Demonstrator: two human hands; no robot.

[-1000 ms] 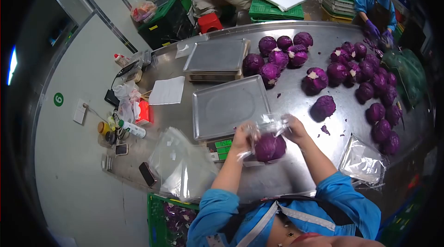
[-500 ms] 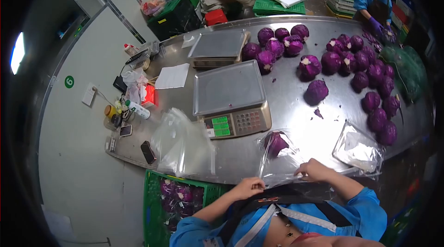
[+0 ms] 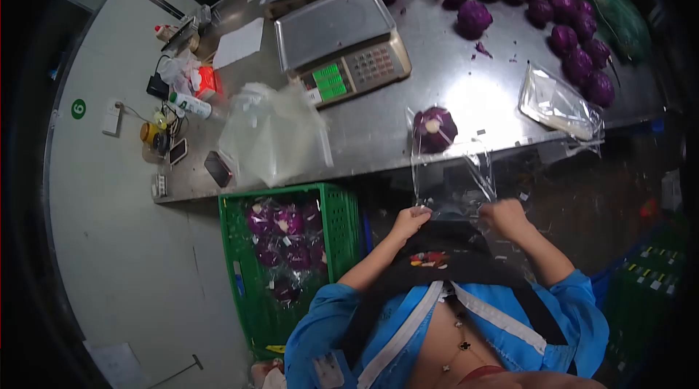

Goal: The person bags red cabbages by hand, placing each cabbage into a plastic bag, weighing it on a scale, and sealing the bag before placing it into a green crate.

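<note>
A purple cabbage point(image 3: 435, 129) lies inside a clear plastic bag point(image 3: 453, 171) at the table's front edge, its pale stem end showing. The open end of the bag stretches toward my body. My left hand point(image 3: 412, 221) pinches the bag's left corner. On the other side my right hand point(image 3: 506, 217) is closed on the right corner, a little blurred. Both hands are in front of my apron, below the table edge.
A scale point(image 3: 342, 43) with green digits stands behind a pile of clear bags point(image 3: 273, 134). More purple cabbages point(image 3: 564, 7) lie at the back right, near flat packed film point(image 3: 557, 104). A green crate point(image 3: 341, 236) holds bagged cabbages below the table at left.
My view has tilted downward, so the table appears higher. Both hands are farther from the table, drawing the bag's mouth toward me. The cabbage has turned, showing its stem end.
</note>
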